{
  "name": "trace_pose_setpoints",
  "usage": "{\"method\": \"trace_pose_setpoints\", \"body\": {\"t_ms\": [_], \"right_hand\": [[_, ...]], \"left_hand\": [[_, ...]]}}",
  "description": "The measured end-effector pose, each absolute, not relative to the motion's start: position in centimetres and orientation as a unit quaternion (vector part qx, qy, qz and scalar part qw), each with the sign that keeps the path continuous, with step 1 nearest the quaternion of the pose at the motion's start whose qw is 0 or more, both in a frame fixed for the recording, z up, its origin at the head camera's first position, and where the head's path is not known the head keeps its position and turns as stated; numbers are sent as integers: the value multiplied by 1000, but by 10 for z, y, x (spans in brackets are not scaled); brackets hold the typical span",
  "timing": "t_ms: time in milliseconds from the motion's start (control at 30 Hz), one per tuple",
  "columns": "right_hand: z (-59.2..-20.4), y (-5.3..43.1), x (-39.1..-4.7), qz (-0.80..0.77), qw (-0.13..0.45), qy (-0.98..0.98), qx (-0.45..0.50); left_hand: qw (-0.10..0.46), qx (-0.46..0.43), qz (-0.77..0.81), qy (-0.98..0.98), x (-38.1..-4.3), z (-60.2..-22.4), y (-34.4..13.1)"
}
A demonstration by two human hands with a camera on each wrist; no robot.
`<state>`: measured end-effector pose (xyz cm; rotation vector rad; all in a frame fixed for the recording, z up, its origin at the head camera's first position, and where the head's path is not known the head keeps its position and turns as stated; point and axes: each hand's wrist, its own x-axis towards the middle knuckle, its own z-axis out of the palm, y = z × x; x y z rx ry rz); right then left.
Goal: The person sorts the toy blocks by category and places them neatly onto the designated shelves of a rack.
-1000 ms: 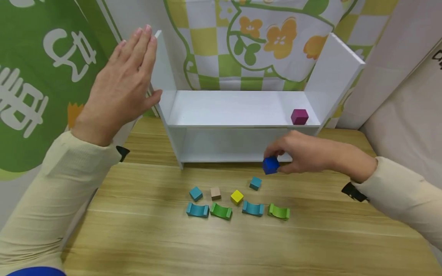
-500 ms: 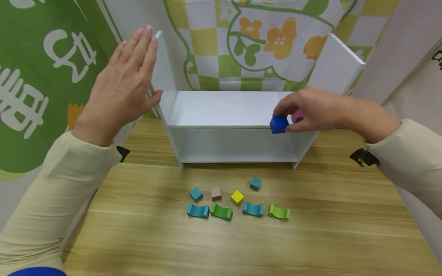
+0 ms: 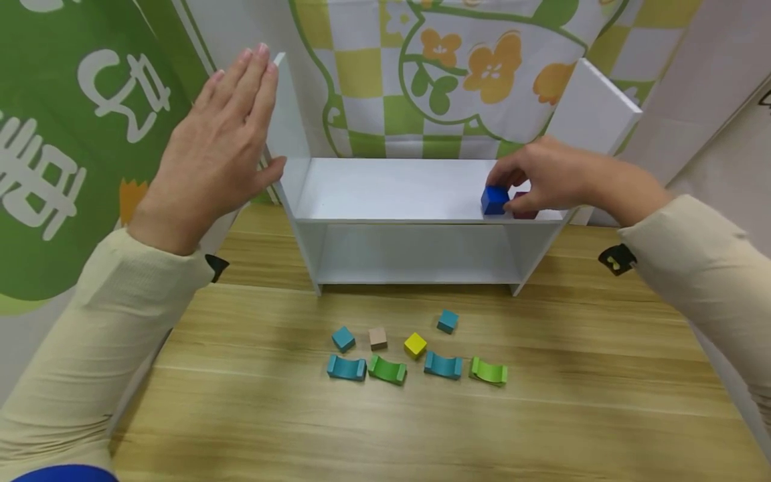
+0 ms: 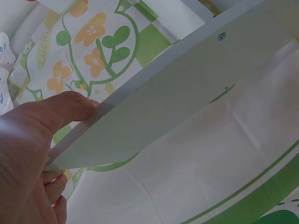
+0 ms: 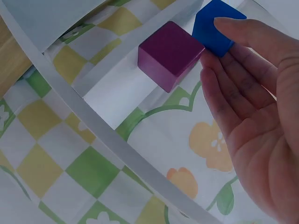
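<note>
In the head view my right hand (image 3: 551, 175) pinches a blue cube (image 3: 495, 200) at the right part of the white shelf's upper board (image 3: 397, 191). Thumb and fingertips press on opposite faces of it. Just right of the cube is a magenta cube (image 5: 170, 56), partly hidden behind my hand in the head view and plain in the right wrist view. My left hand (image 3: 213, 144) rests at the shelf's left side panel (image 4: 154, 102), its fingers straight and side by side. In the left wrist view the thumb lies along the panel's edge.
On the wooden table (image 3: 421, 428) lie two teal cubes (image 3: 343, 339), a tan cube (image 3: 377, 338) and a yellow cube (image 3: 415, 345). Before them are two blue curved blocks (image 3: 346, 368) and two green curved blocks (image 3: 387, 369). A patterned cloth (image 3: 373, 73) hangs behind the shelf.
My right hand has carried the blue cube up from in front of the lower shelf to the upper board, beside the magenta cube. The left hand has stayed at the side panel.
</note>
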<state>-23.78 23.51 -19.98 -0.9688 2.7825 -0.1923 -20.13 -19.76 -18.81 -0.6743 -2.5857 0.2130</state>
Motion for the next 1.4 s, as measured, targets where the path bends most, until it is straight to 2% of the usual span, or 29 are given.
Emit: {"method": "trace_pose_setpoints", "body": {"t_ms": [733,1133,1400], "right_hand": [[-211,233,-245,-64,112,936,-329],[-190,231,-227,-53,50,930,-361],[-194,213,-207,-63,48,911,-405]], "left_hand": [[231,-243,77,-939,-200,-188,-198],[235,-243,80,-938,-201,-188,-196],[237,-246,78,-937,-200,-188,-197]]}}
